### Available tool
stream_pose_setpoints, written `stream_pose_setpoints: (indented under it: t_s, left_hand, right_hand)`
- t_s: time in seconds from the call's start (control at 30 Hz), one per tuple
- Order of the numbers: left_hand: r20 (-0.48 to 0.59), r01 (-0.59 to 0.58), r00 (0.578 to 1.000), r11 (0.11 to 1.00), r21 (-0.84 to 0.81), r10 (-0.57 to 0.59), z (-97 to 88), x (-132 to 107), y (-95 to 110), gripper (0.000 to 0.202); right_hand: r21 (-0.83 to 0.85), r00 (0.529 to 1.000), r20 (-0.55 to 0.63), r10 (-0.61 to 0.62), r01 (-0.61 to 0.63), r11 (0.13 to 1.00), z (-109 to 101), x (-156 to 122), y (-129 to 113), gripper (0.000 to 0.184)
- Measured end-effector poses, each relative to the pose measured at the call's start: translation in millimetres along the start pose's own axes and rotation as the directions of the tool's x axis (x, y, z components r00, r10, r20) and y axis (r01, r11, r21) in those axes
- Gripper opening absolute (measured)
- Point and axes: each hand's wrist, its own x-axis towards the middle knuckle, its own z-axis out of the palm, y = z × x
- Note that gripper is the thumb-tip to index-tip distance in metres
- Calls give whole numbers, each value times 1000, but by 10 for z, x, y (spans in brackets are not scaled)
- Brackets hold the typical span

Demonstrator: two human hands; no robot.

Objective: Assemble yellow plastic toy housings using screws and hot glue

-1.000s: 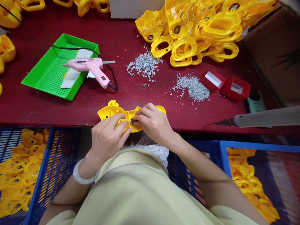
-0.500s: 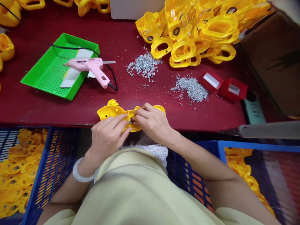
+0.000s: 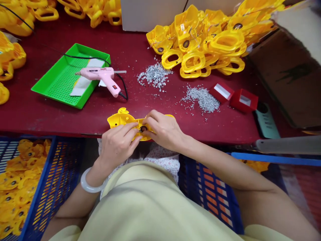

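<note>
Yellow shell [image 3: 121, 119], smooth glossy plastic

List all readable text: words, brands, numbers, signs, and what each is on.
None readable.
Pink glue gun: small print on the body, too small to read.
Cardboard box: dark printed mark, too unclear to read.
Mint-green object: small marks, too blurred to read.
Held yellow shell: no lettering visible on the part that shows.
</note>
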Motion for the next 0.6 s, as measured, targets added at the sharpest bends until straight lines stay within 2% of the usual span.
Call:
stream_pose_setpoints:
  t_s: [0.1,0.17,0.2,0.27,0.33,0.4,0.5,0.6]
  left_hand:
    - [12,2,1000,1000,0,-2,1,4,-3,13]
    - [10,-5,1000,1000,-8,5,5,10,-16,14]
    - [7,-9,1000,1000,-11,9,7,13,-23,13]
    - [5,-17,1000,1000,-11,17,9,16,-38,13]
    - [8,-20,1000,1000,-15,20,10,9,-48,13]
    - [9,-20,1000,1000,-20,20,12,-3,-54,13]
    - [13,-22,1000,1000,-21,22,17,-19,-65,12]
    - [18,-27,999,999,-23,27,23,-25,-81,14]
  right_hand:
    - [13,989,-8,146,-146,989,-71,27,13,35]
    - [-5,987,47,152,-152,988,-113,94,50,48]
    - [-23,986,107,127,-126,992,-135,144,69,48]
    - [-50,960,270,72,-61,997,-183,268,94,37]
    - [-77,906,420,55,-25,997,-232,400,86,28]
    - [-125,853,517,76,-13,992,-270,513,51,25]
    - [-202,811,577,95,29,979,-282,614,-17,26]
    - [-237,812,578,81,73,969,-269,649,-53,24]
